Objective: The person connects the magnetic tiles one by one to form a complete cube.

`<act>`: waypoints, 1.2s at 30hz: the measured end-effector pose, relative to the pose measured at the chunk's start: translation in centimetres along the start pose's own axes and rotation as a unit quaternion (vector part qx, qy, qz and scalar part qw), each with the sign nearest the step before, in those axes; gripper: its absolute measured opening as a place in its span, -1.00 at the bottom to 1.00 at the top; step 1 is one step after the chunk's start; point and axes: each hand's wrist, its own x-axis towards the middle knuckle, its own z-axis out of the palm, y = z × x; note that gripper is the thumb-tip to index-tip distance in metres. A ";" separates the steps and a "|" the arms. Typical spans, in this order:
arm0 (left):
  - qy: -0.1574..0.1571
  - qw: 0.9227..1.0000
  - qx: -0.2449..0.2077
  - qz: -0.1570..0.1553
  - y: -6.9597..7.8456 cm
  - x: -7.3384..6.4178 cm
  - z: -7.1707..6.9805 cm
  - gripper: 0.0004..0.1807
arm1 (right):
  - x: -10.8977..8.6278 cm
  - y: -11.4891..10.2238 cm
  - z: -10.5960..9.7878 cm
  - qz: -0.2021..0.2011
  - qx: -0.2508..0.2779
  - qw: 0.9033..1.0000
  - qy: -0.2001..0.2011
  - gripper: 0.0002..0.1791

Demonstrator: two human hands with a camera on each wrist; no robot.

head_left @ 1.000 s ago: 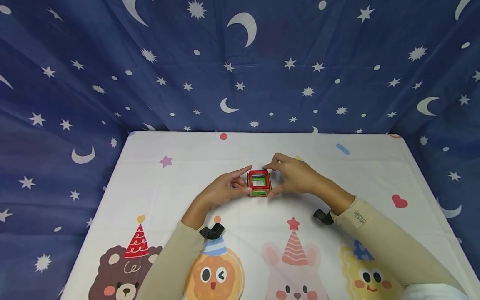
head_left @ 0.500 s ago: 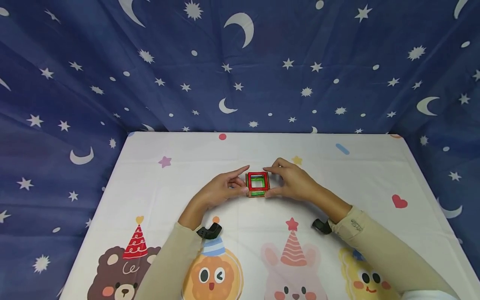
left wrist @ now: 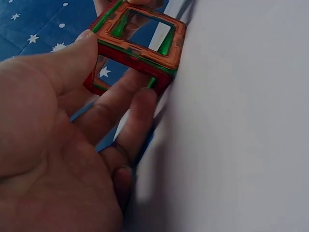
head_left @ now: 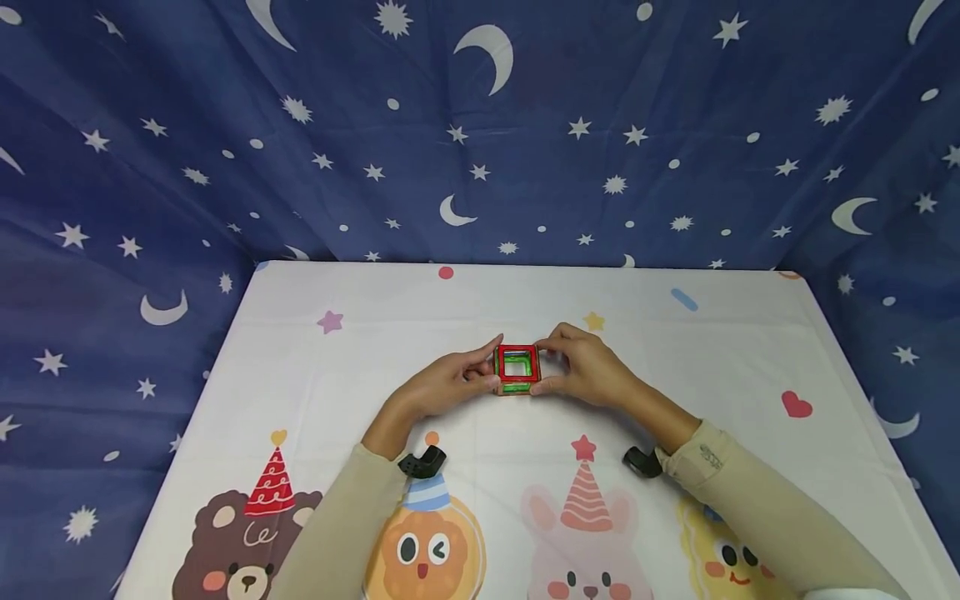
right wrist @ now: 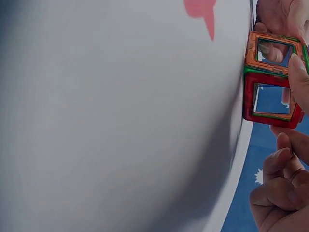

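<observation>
A small open-framed cube of magnetic tiles (head_left: 517, 379) sits on the white tabletop, at the middle in the head view. Its top frame is red, its near face orange, and green edging shows inside. My left hand (head_left: 442, 386) grips the cube's left side, thumb at the near corner and forefinger toward the far corner. From the other side my right hand (head_left: 592, 364) holds it between thumb and forefinger. In the left wrist view, fingertips (left wrist: 144, 99) touch the cube's face. The right wrist view shows a red tile face (right wrist: 249, 96) beside the right thumb (right wrist: 299, 84).
A white tablecloth (head_left: 375, 292) printed with party animals and shapes covers the table. Dark blue curtains (head_left: 420, 192) with moons and stars stand behind and at both sides. Each wrist wears a black camera; one is the left wrist camera (head_left: 423, 462).
My right thumb and forefinger have come in from beside the cube onto its right side. The left forefinger has drawn closer to the cube's far corner. The cube stays nearly in place.
</observation>
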 end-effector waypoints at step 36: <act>0.137 0.990 0.015 0.009 2.6 0.1 1.2 -0.35 | -0.7 -1.2 -0.6 -0.005 -0.017 1.000 0.014 -0.23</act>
